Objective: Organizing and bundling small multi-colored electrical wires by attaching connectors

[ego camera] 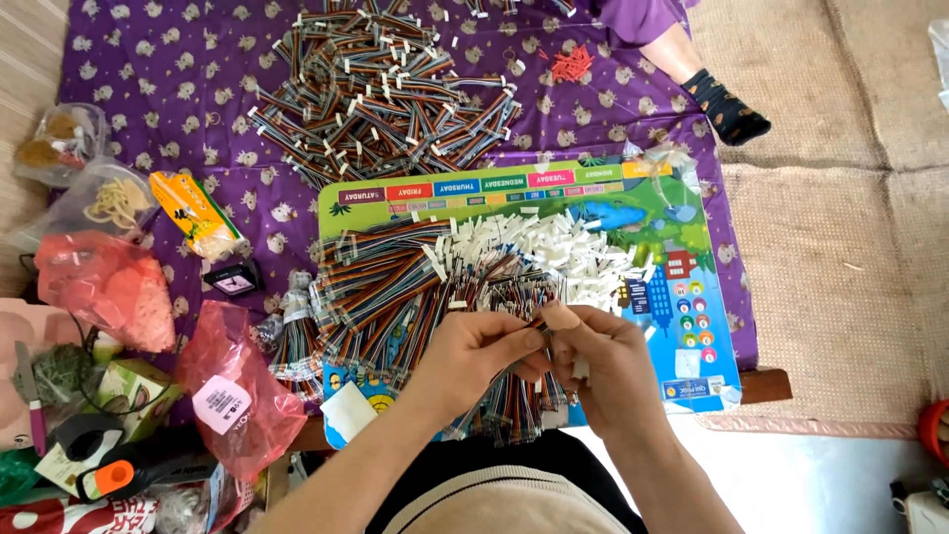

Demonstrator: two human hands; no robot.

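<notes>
My left hand (474,351) and right hand (603,361) meet low over colourful board (692,297), both pinching one striped ribbon cable (539,324). Sorted bundle (395,287) on board looks big; loose heap (386,89) on purple cloth (148,69) beyond looks bigger, so plenty left, I judge. Red bags (237,396) crowd left; bare mat (840,247) right gives room.

Wire end: your left hand (474,358) and right hand (605,368) cover the cable (539,322) you pinch; its connector can't be made out.
Board (692,297): your cable heap (425,297) hides its middle.
Leg (707,84): someone's socked foot, cut off at the top edge.
Bags (99,282): contents too blurred to tell.
Far right: red rim (934,430) cut by the edge.
</notes>
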